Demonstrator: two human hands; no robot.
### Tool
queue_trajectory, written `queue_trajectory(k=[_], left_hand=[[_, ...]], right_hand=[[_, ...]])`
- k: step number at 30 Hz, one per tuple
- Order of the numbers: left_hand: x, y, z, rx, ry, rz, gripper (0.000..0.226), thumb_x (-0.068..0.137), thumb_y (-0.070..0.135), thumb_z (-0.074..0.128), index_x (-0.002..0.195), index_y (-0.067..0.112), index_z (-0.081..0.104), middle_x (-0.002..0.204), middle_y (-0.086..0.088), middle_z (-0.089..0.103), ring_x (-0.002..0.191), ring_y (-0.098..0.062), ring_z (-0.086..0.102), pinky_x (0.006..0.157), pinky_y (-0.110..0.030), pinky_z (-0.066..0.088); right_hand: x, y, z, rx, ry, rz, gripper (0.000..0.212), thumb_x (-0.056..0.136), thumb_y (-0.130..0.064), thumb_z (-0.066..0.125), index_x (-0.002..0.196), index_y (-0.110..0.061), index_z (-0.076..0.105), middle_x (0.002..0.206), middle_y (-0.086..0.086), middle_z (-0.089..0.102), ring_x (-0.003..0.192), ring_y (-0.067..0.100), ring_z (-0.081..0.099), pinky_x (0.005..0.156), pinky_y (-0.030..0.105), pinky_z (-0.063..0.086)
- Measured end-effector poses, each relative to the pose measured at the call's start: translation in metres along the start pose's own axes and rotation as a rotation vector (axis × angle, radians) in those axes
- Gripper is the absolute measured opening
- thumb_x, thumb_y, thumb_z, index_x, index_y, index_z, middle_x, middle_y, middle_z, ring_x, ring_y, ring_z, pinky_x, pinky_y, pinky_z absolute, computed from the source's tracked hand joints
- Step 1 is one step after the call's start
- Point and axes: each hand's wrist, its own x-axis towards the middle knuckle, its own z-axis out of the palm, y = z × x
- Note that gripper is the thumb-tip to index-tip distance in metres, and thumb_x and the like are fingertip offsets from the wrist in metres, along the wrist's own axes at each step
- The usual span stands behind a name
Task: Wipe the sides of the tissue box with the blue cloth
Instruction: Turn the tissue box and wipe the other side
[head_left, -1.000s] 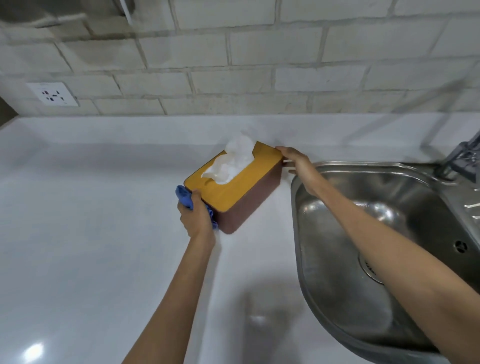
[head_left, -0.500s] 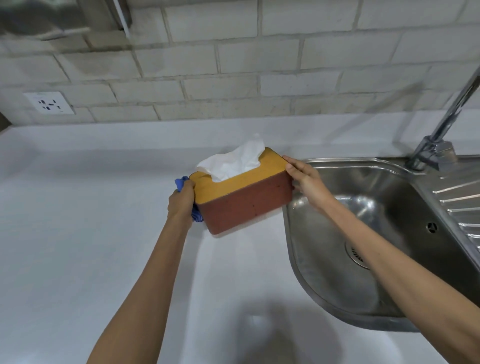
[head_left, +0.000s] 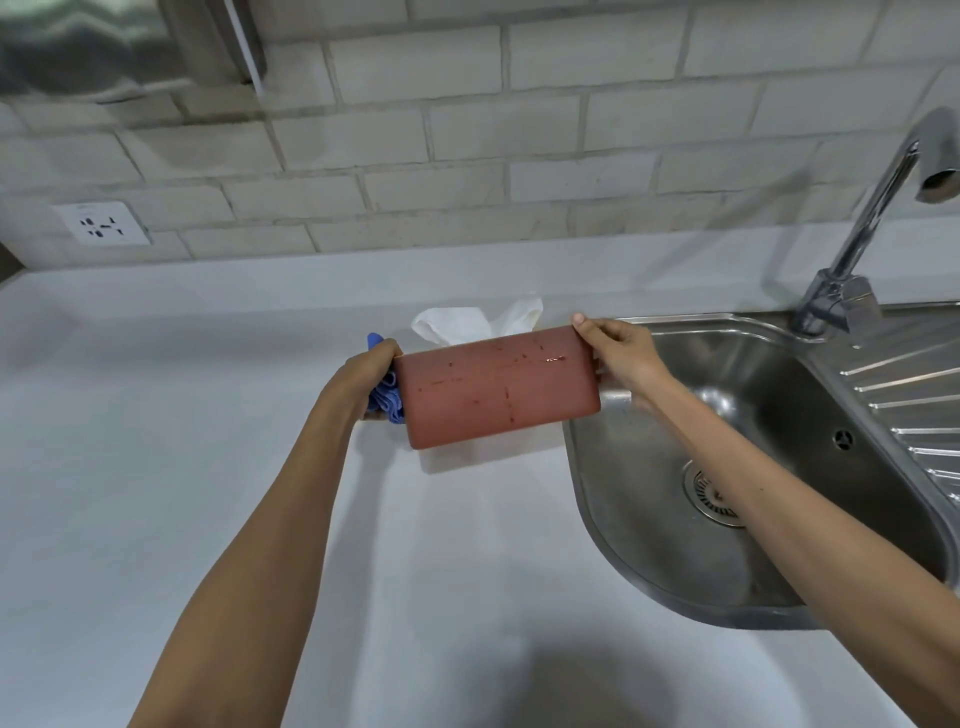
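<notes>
The tissue box (head_left: 498, 392) is held above the white counter, tipped so its reddish-brown long side faces me, with small dark marks on it. A white tissue (head_left: 475, 322) sticks out behind its top edge. My left hand (head_left: 361, 376) presses the bunched blue cloth (head_left: 387, 400) against the box's left end. My right hand (head_left: 621, 353) grips the box's right end, thumb on the upper corner. The box's wooden lid is turned away and hidden.
A steel sink (head_left: 727, 467) with a drain lies just right of the box, its ribbed drainboard (head_left: 904, 405) further right. A chrome tap (head_left: 872, 218) rises at the back right. A wall socket (head_left: 101, 224) sits on the brick wall at left. The white counter (head_left: 182, 441) spreads left and toward me.
The box has been lifted and rolled so its long side faces me instead of its wooden lid. Both hands stayed on its ends, the cloth still at the left end.
</notes>
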Motion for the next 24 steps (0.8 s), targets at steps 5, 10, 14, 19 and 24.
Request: queue_trajectory(k=[5,10,14,19,24], left_hand=[[0.005,0.008,0.0,0.009,-0.031,-0.014,0.024,0.085,0.026,0.044,0.067,0.012,0.046,0.067,-0.005,0.056,0.059,-0.017,0.056,0.049,-0.028,0.044],[0.011,0.006,0.004,-0.084,-0.022,-0.003,0.029,0.088,0.032,0.043,0.067,0.012,0.046,0.069,-0.007,0.055,0.062,-0.02,0.056,0.061,-0.031,0.05],[0.014,0.003,0.007,-0.179,-0.002,0.016,0.031,0.089,0.039,0.047,0.073,0.013,0.051,0.072,-0.008,0.057,0.065,-0.021,0.057,0.061,-0.029,0.049],[0.01,-0.003,0.017,-0.293,-0.046,0.171,0.069,0.093,0.063,0.019,0.109,0.008,0.057,0.103,-0.032,0.059,0.099,-0.04,0.06,0.092,-0.045,0.047],[0.011,-0.02,0.024,-0.711,-0.16,0.403,0.075,0.094,0.058,-0.004,0.144,0.018,0.036,0.152,0.0,0.038,0.121,-0.04,0.05,0.101,-0.042,0.043]], right_hand=[[0.012,0.007,0.006,0.072,-0.007,0.049,0.028,0.087,-0.045,0.059,0.077,-0.021,0.048,0.075,-0.005,0.053,0.066,0.009,0.05,0.06,0.022,0.041],[0.024,0.012,0.018,0.153,-0.144,0.086,0.051,0.092,-0.048,0.045,0.111,-0.003,0.058,0.106,0.017,0.06,0.096,0.026,0.058,0.087,0.039,0.048],[0.033,0.015,0.019,0.223,-0.262,0.22,0.055,0.09,-0.06,0.038,0.102,-0.015,0.068,0.089,0.005,0.075,0.077,0.018,0.071,0.069,0.029,0.059],[0.041,0.021,0.016,0.279,-0.342,0.259,0.053,0.087,-0.064,0.038,0.094,-0.024,0.073,0.087,0.0,0.078,0.077,0.013,0.074,0.063,0.024,0.058],[0.044,0.027,0.012,0.256,-0.377,0.271,0.058,0.077,-0.07,0.043,0.097,-0.023,0.072,0.09,0.001,0.077,0.078,0.014,0.073,0.063,0.026,0.058]])
